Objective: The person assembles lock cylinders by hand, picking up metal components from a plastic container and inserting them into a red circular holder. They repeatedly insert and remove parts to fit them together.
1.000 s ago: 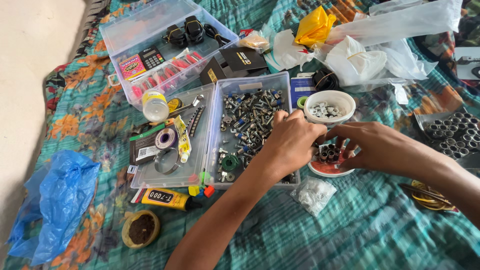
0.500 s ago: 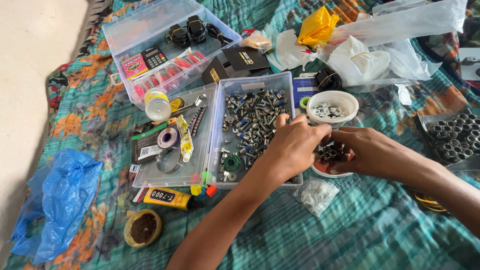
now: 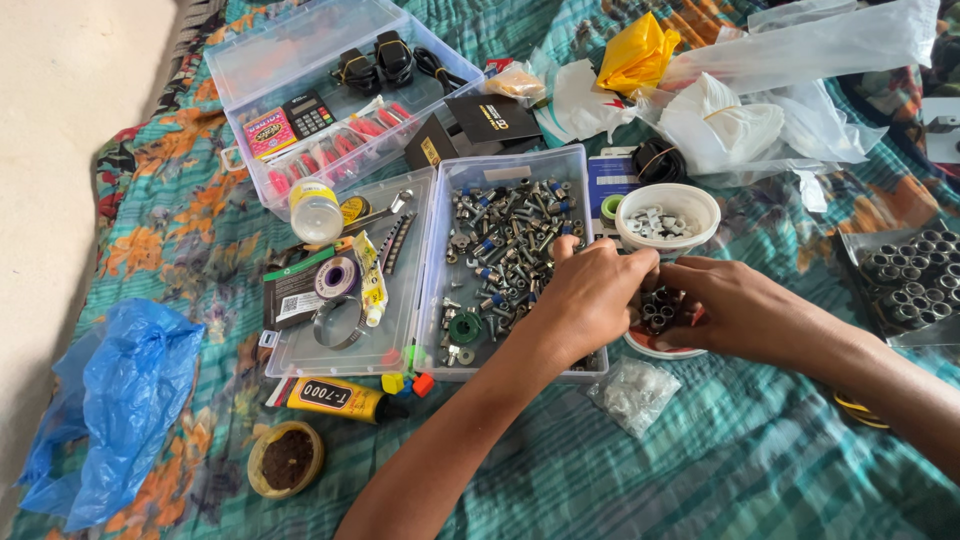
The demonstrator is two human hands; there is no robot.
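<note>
My left hand (image 3: 590, 295) and my right hand (image 3: 745, 308) meet fingertip to fingertip over a small red-rimmed dish (image 3: 660, 345) of dark metal nuts. Both hands have curled fingers; whatever is pinched between them is hidden. The left hand lies across the right edge of a clear plastic box (image 3: 505, 165) full of screws and bolts. Just behind the fingertips stands a white round cup (image 3: 690, 200) with small pale parts.
All lies on a teal flowered cloth. A clear tray (image 3: 345, 340) with tape, clamp and tools sits left of the screw box, a yellow glue tube (image 3: 335, 398) and round tin (image 3: 287, 458) in front. Blue bag (image 3: 110, 400) at left, metal rings (image 3: 915, 280) at right.
My right hand has drawn in from spread fingers over the dish to meet the left hand's fingertips. The left hand shifted slightly right.
</note>
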